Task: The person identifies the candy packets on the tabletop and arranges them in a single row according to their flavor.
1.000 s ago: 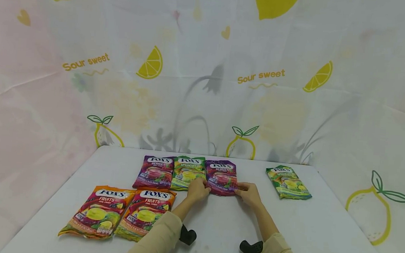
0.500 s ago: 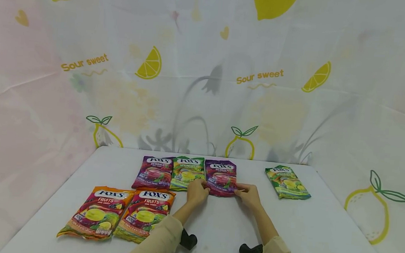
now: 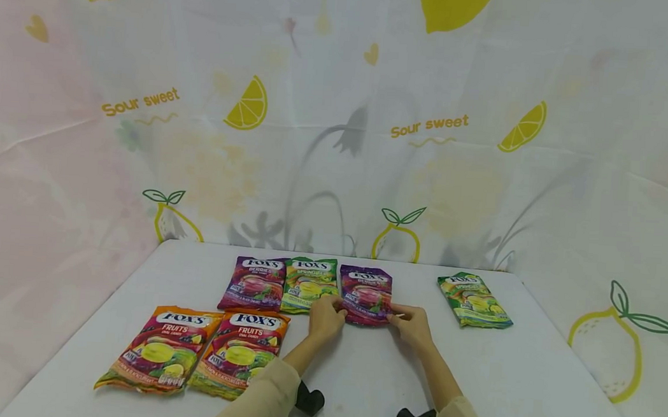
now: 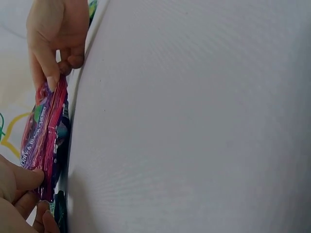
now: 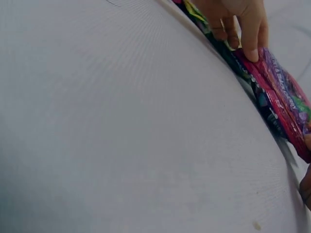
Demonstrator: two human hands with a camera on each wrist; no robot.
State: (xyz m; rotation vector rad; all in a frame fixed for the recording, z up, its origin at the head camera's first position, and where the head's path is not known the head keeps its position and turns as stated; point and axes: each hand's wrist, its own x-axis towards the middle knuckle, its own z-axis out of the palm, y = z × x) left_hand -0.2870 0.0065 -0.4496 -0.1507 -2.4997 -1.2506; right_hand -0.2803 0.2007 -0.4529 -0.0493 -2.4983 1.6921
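In the head view a purple Fox's Berries candy bag (image 3: 366, 294) lies at the back middle of the table. My left hand (image 3: 325, 319) pinches its lower left corner, and my right hand (image 3: 413, 326) pinches the lower right one. Both wrist views show thumbs on top of the crimped bottom edge of the same candy bag (image 4: 43, 133), with fingers curled under it. To its left is a green Spring Tea candy bag (image 3: 310, 287), a narrow gap between them; my left hand overlaps its lower corner. Beyond that lies another purple Berries bag (image 3: 256, 285).
Two orange-red Fruits candy bags (image 3: 159, 351) lie side by side at the front left. A tilted green candy bag (image 3: 474, 300) sits alone at the back right of the white table (image 3: 524, 386). A lemon-print cloth (image 3: 325, 170) hangs behind.
The held purple bag has shifted slightly right and toward me, widening the gap to the green bag. Both hands moved with it, keeping their hold.
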